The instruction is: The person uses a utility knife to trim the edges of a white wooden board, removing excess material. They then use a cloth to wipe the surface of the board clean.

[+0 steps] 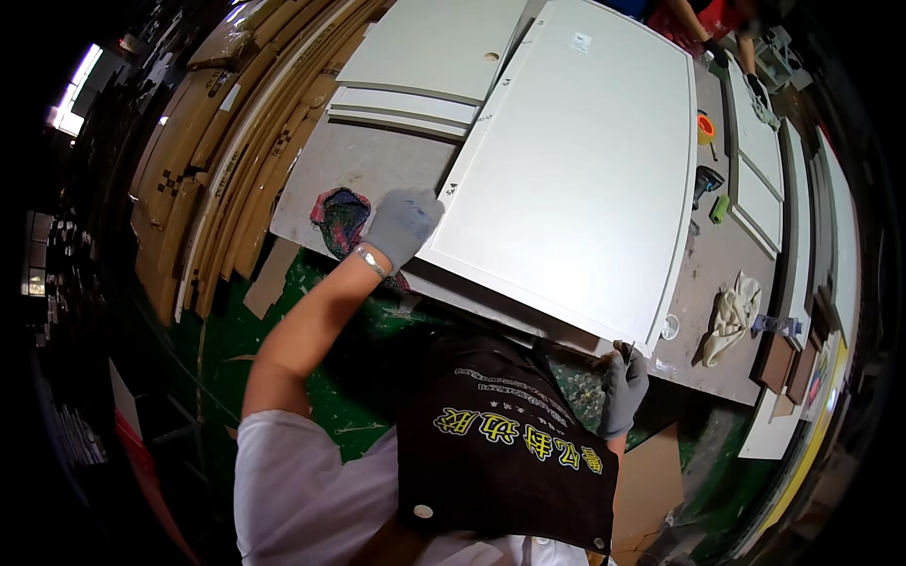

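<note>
A large white framed panel (576, 179) lies on the worktable before me, its near edge toward my body. At its left edge, close to the near corner, my left hand (406, 224) in a grey glove has its fingers closed on the rim. My right hand (623, 387), gloved too, is closed just below the near right corner. A small thin dark thing shows at its fingertips, too small to name. Right beside my left hand lies a crumpled red and dark patterned cloth (342, 222).
Other white panels (425, 47) lie at the far left. Cardboard-wrapped boards (217, 141) stand stacked leftward. On the table's right are an orange tape roll (706, 129), a power tool (706, 184) and a pale cloth (732, 316). A co-worker's gloved hands (755, 87) are at the far right.
</note>
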Motion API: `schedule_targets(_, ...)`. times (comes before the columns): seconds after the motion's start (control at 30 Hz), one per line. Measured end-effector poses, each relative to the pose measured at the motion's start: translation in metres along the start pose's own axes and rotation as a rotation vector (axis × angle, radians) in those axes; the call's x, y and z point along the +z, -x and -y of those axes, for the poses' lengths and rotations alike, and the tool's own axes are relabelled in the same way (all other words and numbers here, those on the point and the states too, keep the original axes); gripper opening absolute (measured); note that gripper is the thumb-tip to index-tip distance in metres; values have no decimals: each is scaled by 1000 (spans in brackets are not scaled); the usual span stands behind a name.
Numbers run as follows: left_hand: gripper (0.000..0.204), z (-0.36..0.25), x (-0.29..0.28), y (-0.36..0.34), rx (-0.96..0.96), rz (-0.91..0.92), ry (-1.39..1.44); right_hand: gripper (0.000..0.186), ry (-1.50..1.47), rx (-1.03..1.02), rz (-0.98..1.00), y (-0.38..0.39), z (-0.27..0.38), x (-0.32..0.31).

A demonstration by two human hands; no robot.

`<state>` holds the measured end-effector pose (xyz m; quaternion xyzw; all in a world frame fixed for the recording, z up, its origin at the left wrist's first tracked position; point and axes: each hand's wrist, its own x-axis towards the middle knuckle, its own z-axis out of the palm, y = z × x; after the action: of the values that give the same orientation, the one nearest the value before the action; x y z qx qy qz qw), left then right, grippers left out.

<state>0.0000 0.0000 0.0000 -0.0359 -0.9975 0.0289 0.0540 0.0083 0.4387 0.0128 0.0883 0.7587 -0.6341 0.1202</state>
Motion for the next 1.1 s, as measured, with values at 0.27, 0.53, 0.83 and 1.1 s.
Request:
schedule_targets(0.27,14,88,-15,-72,-335,-208,262,23,10,-30,-9,-8,17,19)
schedule_targets(0.53,14,116,-38,-82,-294,-345,2471,24,80,-256,-26,-15,-17,10)
schedule_targets(0.83,14,152,-145,-99,-140,-746,2043,22,-1,-135,-120,-47,4,-8)
schedule_targets(1.1,53,88,-157,-112,-400,326,-156,21,65,-235,-53,-82,8,-24)
